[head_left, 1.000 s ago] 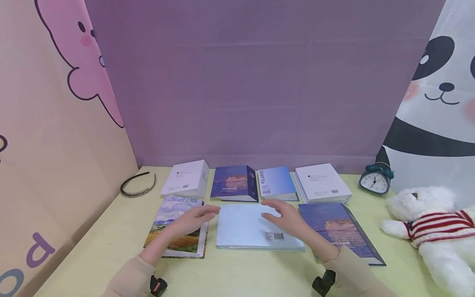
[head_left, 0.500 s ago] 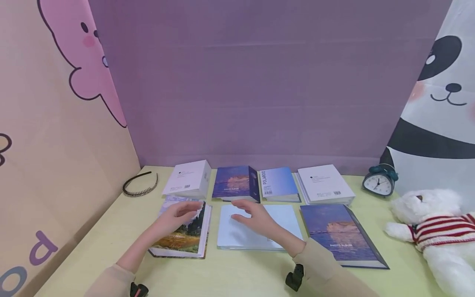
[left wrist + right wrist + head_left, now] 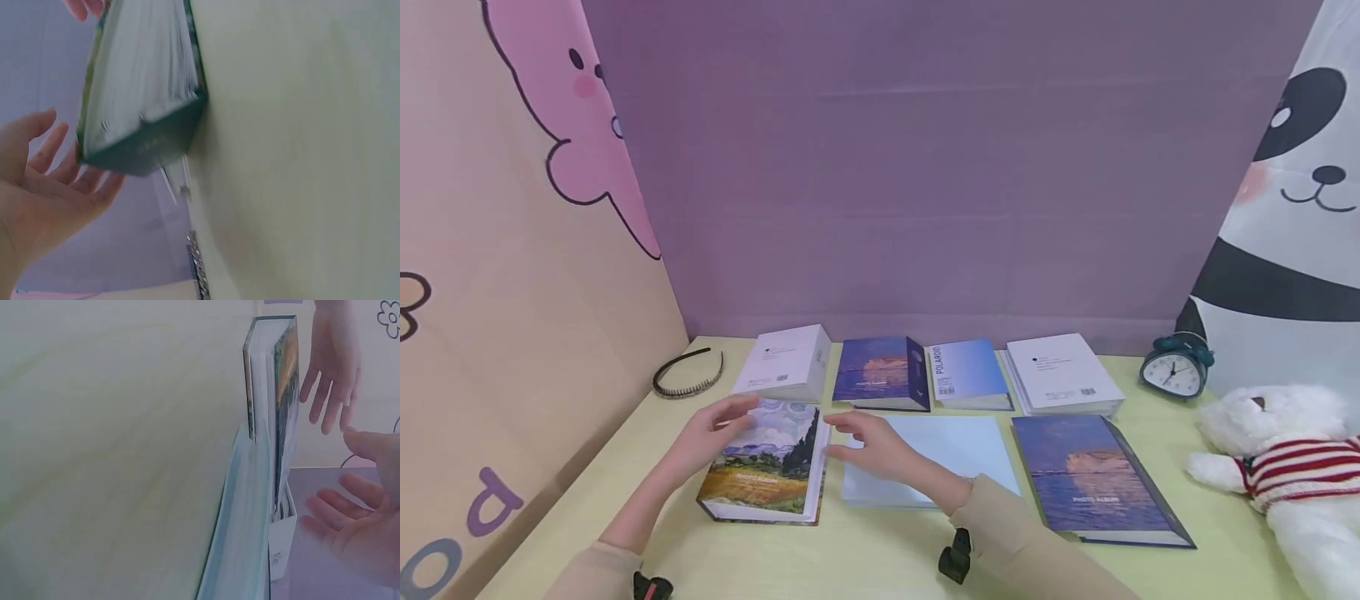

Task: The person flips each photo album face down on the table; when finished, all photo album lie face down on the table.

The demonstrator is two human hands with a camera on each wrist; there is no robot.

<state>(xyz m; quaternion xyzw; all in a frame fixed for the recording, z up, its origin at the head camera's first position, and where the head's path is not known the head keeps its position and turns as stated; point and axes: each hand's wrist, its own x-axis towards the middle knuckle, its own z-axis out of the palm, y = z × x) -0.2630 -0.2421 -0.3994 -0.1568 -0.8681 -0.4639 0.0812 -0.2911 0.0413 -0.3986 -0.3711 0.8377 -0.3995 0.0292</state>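
Note:
A thick photo album [image 3: 767,471] with a painted field-and-trees cover lies flat at the front left of the table. My left hand [image 3: 711,437] is over its left edge, fingers loosely bent; in the left wrist view the fingers of that hand [image 3: 50,187] are close to the album's dark green spine [image 3: 150,140], and contact cannot be told. Near the album's right edge hovers my right hand [image 3: 872,446], thumb and fingers apart and holding nothing. Partly under the right forearm lies a pale blue album [image 3: 962,446], also visible in the right wrist view.
Behind stand a white album [image 3: 782,362], a sunset-sea album [image 3: 872,367], a blue Polaroid album [image 3: 966,371] and another white album [image 3: 1060,371]. A larger sea-cover album [image 3: 1093,475] lies right. A headband [image 3: 688,383], alarm clock [image 3: 1174,371] and white teddy bear [image 3: 1285,458] flank them.
Both hands have moved left, from around the pale blue album to the sides of the painted-cover album. The albums stay where they were; the head view has shifted slightly.

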